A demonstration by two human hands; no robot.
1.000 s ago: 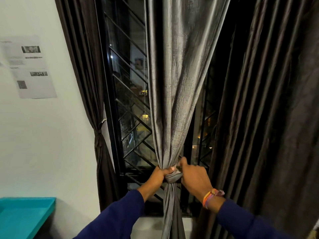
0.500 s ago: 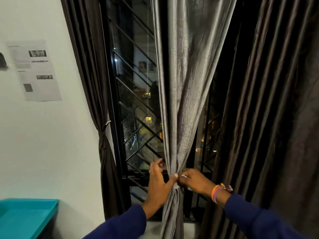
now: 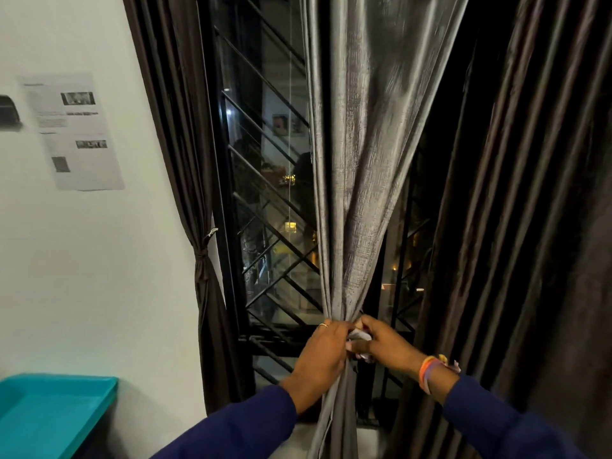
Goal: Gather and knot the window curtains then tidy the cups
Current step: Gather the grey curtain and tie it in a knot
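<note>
The grey curtain (image 3: 361, 167) hangs down the middle of the frame, fanned wide at the top and pinched into a narrow waist low in the centre, where both hands meet it. The likeliest trouble, as I judge it, is that this bunch loosens: the cloth looks smooth and slippery, its folds spread hard above the waist, and if either hand eases off before the knot is drawn tight the gathers could slide apart and the panel fall open across the window grille (image 3: 265, 233). A knot pulled unevenly could also sag and drop down the tail that hangs below the hands. To the right, the dark curtain (image 3: 530, 226) is loose and ungathered, so it may swing into the work. At the left edge of the window a second dark curtain (image 3: 202, 260) is already tied at its waist. No cups are in view; only the corner of a teal bench (image 3: 56, 412) shows at lower left.

The left hand (image 3: 323, 352) has its grip closed around the gathered grey cloth from the left, fingers curled, a ring showing. The right hand (image 3: 385, 346) has a narrow, pinching grip on a small pale fold or tie at the waist; what exactly that is I cannot tell
</note>
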